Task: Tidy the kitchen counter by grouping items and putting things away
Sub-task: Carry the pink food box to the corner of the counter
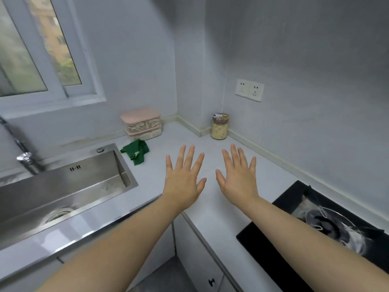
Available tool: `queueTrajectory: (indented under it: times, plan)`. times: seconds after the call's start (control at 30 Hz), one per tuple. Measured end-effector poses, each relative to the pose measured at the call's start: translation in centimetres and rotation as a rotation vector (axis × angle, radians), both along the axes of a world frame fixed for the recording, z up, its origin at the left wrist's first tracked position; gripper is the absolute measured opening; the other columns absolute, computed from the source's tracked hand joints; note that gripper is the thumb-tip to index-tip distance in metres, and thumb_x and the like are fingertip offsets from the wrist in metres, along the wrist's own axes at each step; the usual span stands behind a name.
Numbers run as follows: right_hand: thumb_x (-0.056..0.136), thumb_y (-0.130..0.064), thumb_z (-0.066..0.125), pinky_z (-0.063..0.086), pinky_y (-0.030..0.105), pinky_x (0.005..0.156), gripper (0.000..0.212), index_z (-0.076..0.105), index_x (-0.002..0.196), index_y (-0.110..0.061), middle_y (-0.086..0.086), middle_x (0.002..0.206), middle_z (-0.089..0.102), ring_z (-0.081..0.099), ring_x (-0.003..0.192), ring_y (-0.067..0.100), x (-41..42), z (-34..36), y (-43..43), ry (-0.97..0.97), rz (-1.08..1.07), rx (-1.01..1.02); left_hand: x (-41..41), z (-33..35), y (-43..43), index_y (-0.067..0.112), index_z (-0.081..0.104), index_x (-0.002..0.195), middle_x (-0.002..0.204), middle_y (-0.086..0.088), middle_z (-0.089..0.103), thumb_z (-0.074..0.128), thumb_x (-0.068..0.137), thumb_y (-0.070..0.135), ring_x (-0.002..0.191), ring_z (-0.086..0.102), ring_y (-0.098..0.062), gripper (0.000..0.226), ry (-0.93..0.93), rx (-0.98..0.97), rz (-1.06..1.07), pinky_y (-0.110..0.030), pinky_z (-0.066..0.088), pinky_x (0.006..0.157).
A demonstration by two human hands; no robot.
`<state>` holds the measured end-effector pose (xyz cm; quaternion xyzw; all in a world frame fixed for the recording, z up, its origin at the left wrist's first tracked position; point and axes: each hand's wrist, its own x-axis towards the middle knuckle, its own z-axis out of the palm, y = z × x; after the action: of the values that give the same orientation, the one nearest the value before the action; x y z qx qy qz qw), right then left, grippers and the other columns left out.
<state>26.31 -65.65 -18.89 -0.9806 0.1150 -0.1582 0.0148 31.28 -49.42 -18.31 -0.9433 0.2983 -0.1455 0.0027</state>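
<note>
Both of my hands hover palm down over the pale kitchen counter [212, 205] with fingers spread. My left hand [182, 178] and my right hand [237, 175] are side by side and hold nothing. A crumpled green cloth [135, 152] lies on the counter to the left of my left hand, beside the sink. A pink-lidded container [141, 124] stands against the back wall. A glass jar [219, 126] with pale contents stands in the corner, beyond my right hand.
A steel sink [63, 186] with a tap [27, 160] fills the left side. A black stove top [315, 224] with a metal burner ring sits at the right. Wall sockets [249, 90] are above the jar. White cupboard doors [200, 260] lie below the counter's edge.
</note>
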Motion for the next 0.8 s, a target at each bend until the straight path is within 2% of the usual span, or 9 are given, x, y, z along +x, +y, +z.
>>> queueTrajectory:
  times: [0.1,0.23,0.33,0.43,0.6,0.7,0.8]
  plan:
    - [0.098,-0.049,0.026,-0.004,0.054,0.114,0.064,0.010,0.152,-0.020,0.005,0.160,-0.001,-0.004,0.147,0.024,4.4,0.4,1.7,0.007,0.029,-0.004,4.3,-0.1,1.3,0.025,-0.008,0.151,0.158,-0.006,-0.017,0.022,0.097,0.053,0.144,-0.019,-0.029,0.068,-0.006,-0.012,0.022,-0.058,-0.007,0.112]
    - [0.098,-0.048,0.027,-0.002,0.055,0.114,0.063,0.013,0.152,-0.018,0.007,0.160,0.004,0.000,0.147,0.025,10.1,-0.1,3.4,-0.002,0.004,0.008,10.0,-0.5,2.7,0.025,-0.007,0.151,0.158,-0.006,-0.017,0.022,0.097,0.053,0.145,-0.019,-0.029,0.067,0.012,-0.011,0.002,-0.058,-0.007,0.112]
    - [0.095,-0.052,0.016,-0.001,0.056,0.114,0.066,0.015,0.151,-0.018,0.006,0.160,0.006,0.002,0.147,0.024,14.4,-0.7,5.1,0.005,-0.031,0.010,14.5,-0.4,5.0,0.024,-0.004,0.152,0.159,-0.006,-0.016,0.024,0.098,0.052,0.145,-0.019,-0.029,0.067,-0.009,0.003,-0.026,-0.059,-0.006,0.112]
    - [0.085,-0.056,0.002,0.001,0.055,0.114,0.078,0.018,0.151,-0.017,0.007,0.160,0.009,0.005,0.147,0.024,18.9,-0.2,7.3,-0.024,-0.053,0.008,19.6,0.3,7.6,0.024,-0.007,0.152,0.158,-0.006,-0.019,0.022,0.098,0.052,0.144,-0.021,-0.029,0.067,-0.029,0.016,-0.014,-0.058,-0.008,0.112]
    - [0.089,-0.054,0.010,0.004,0.055,0.114,0.073,0.023,0.149,-0.016,0.008,0.159,0.011,0.008,0.147,0.025,25.7,1.2,10.9,-0.069,-0.077,0.007,26.6,0.8,10.8,0.025,-0.006,0.152,0.158,-0.005,-0.018,0.021,0.098,0.052,0.144,-0.022,-0.027,0.066,-0.017,-0.006,-0.008,-0.058,-0.008,0.112]
    - [0.097,-0.048,0.027,0.004,0.055,0.116,0.063,0.019,0.150,-0.016,0.007,0.160,0.006,0.004,0.147,0.023,28.9,1.4,12.5,-0.061,-0.081,0.022,30.0,0.6,12.3,0.024,-0.001,0.152,0.159,-0.005,-0.013,0.026,0.097,0.051,0.145,-0.018,-0.027,0.067,-0.011,-0.048,-0.025,-0.058,-0.007,0.112]
    - [0.097,-0.046,0.032,0.003,0.054,0.116,0.062,0.019,0.150,-0.016,0.007,0.160,0.006,0.003,0.147,0.023,31.2,1.2,13.8,-0.069,-0.075,0.036,32.3,-0.1,13.1,0.023,0.006,0.152,0.160,-0.006,-0.004,0.031,0.096,0.050,0.147,-0.010,-0.028,0.067,-0.008,-0.087,-0.015,-0.058,-0.004,0.113]
